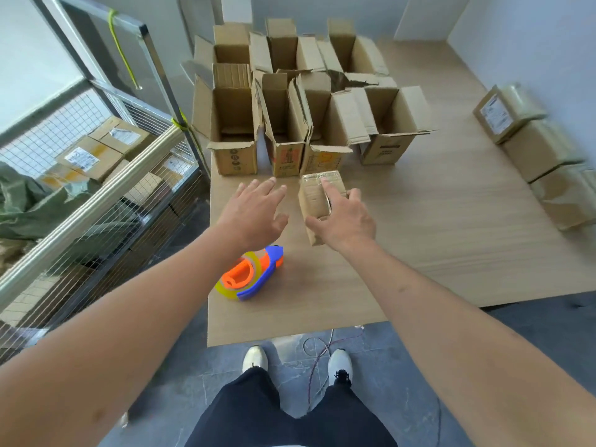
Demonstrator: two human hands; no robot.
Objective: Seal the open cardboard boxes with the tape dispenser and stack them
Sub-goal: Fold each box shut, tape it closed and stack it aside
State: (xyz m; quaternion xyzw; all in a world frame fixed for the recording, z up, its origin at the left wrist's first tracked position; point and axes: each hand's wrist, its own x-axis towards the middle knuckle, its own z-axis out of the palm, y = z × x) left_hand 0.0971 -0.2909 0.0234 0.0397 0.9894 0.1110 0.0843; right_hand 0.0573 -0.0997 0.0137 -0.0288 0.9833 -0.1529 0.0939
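Observation:
A small taped cardboard box (314, 196) stands on the wooden table (435, 221), gripped from above by my right hand (342, 217), thumb on its near side and fingers over the top. My left hand (254, 208) hovers open just to the left of it, fingers spread, holding nothing. The orange, blue and yellow tape dispenser (250, 274) lies on its side on the table near the front edge, below my left hand. Several open cardboard boxes (233, 130) with raised flaps stand in rows at the back of the table.
Several sealed boxes (541, 150) lie in a row at the table's right edge by the wall. A wire cage (96, 175) with parcels stands to the left. Cables (317, 353) trail on the floor by my feet.

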